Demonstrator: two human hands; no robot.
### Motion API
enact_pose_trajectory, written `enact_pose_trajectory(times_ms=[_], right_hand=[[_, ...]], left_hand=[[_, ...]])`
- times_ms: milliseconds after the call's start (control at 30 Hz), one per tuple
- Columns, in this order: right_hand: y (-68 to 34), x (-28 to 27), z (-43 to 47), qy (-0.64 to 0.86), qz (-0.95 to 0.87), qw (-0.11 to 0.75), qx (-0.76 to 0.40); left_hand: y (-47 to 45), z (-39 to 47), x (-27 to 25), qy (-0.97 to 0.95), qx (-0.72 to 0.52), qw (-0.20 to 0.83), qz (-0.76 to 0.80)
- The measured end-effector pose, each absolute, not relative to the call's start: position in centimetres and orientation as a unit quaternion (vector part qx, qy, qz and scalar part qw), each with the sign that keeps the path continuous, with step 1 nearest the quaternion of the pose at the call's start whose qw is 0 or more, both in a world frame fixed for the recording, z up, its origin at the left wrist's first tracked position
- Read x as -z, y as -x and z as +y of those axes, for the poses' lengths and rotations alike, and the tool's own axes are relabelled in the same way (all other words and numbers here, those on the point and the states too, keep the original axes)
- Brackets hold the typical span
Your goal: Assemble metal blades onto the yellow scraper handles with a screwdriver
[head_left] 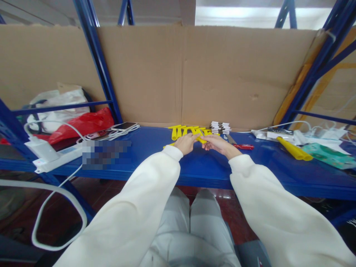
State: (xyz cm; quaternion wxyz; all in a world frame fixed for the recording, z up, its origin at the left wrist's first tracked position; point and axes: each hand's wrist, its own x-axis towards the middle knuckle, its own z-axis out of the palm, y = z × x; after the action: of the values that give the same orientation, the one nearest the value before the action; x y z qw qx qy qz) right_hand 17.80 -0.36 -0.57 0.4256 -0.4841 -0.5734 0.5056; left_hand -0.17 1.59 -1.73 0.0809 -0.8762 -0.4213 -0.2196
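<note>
A yellow T-shaped plastic piece (201, 140), like a scraper handle, is held between both hands above the blue shelf. My left hand (187, 143) closes on its left side, the fingertips meeting at the piece. From the other side my right hand (217, 144) pinches it, fingers curled under. Just behind the hands lies a row of similar yellow handles (179, 130), partly hidden by the fingers. A stack of small white packets with dark markings (220, 128) stands behind my right hand. To the right of that hand lies a red-handled tool (244, 147).
A white power strip (59, 156) and cables are at left, near a red bag (83, 126). At right are a larger yellow cone-like piece (295, 149) and a green packet (329, 155). Cardboard (144, 74) walls the back, between blue posts (97, 63).
</note>
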Motion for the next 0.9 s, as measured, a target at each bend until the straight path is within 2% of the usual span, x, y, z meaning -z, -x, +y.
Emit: enact_pose_trajectory(times_ms=[100, 200, 300, 367, 600, 900], right_hand=[[-18.4, 0.3, 0.3, 0.535, -0.544, 0.464, -0.450], [-20.0, -0.1, 1.3, 0.625, -0.523, 0.499, -0.295], [-22.6, 0.0, 2.2, 0.721, -0.531, 0.438, -0.073], [-24.4, 0.4, 2.7, 0.764, -0.525, 0.374, 0.000], [-27.4, 1.3, 3.5, 0.822, -0.510, 0.252, 0.013], [-27.6, 1.6, 4.4, 0.814, -0.548, 0.192, 0.017]], left_hand=[[0.5, 2.0, 1.6, 0.873, 0.223, 0.057, -0.430], [1.0, 2.8, 1.7, 0.874, 0.241, 0.028, -0.421], [1.5, 3.6, 1.9, 0.869, 0.266, 0.010, -0.418], [1.6, 3.8, 2.1, 0.866, 0.277, 0.009, -0.418], [1.4, 3.1, 1.9, 0.881, 0.227, 0.018, -0.415], [1.0, 1.8, 1.5, 0.896, 0.144, 0.064, -0.415]])
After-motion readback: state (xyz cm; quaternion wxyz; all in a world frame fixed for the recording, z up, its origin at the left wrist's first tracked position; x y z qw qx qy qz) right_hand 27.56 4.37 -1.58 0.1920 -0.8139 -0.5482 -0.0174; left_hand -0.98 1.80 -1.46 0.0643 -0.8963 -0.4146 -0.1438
